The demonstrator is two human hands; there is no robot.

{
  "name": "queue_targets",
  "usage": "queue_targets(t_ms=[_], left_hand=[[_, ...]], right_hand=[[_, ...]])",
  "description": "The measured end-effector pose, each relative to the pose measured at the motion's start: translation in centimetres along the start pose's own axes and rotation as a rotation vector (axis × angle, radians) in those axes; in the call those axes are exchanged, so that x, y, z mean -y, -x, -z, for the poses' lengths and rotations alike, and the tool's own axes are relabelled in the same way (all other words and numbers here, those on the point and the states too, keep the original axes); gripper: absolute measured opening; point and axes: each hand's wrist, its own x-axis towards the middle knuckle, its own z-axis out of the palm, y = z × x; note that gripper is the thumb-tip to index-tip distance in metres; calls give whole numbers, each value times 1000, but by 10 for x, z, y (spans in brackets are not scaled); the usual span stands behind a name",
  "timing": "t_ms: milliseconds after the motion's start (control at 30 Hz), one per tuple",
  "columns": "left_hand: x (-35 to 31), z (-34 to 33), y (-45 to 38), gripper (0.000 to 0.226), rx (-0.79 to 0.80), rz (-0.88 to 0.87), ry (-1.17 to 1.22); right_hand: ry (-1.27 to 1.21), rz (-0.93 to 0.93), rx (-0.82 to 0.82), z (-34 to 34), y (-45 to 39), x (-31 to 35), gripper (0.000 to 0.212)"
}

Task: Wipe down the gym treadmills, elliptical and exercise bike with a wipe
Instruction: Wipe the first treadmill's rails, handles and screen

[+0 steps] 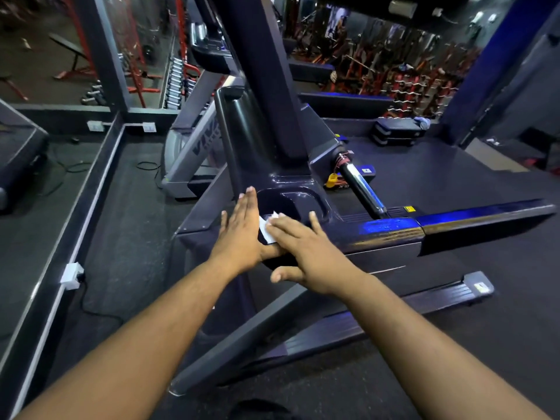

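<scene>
Pressing flat with both hands, we work at the console tray (291, 204) of the treadmill (394, 234), just in front of its two cup recesses. Our right hand (306, 253) lies with straight fingers on the white wipe (266, 228), pinning it to the dark plastic; only a corner of the wipe shows between the hands. Our left hand (239, 234) is released, fingers straight and together, resting on the tray edge just beside the wipe and gripping nothing.

We judge the risks from here to be small but real. The wipe is held by pressure alone, so a fast stroke could let it slide out from under the fingers, or bunch up and leave streaks. The nearer cup recess sits right at the fingertips; the wipe could drop into it if we push forward. The chrome handlebar (360, 189) juts out close on the right, where a wide sweep could knock our knuckles. Leaning our weight on the tray from this side angle could also make us slip towards the side rail (424, 298) below.
</scene>
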Motion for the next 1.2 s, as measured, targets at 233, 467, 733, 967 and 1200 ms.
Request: queue_targets(t_ms=[233, 467, 733, 967, 1200], left_hand=[[-1, 1, 3, 151, 10, 10, 32], [0, -1, 3, 150, -2, -5, -6], [-1, 3, 2, 148, 6, -12, -110], [0, 1, 2, 145, 4, -12, -107], [2, 1, 2, 149, 7, -18, -104]], right_hand=[[259, -228, -157, 8, 30, -49, 109], [170, -365, -204, -4, 39, -24, 119], [-104, -532, -3, 31, -11, -61, 98], [190, -514, -19, 32, 36, -21, 128], [246, -213, 13, 1, 38, -10, 126]])
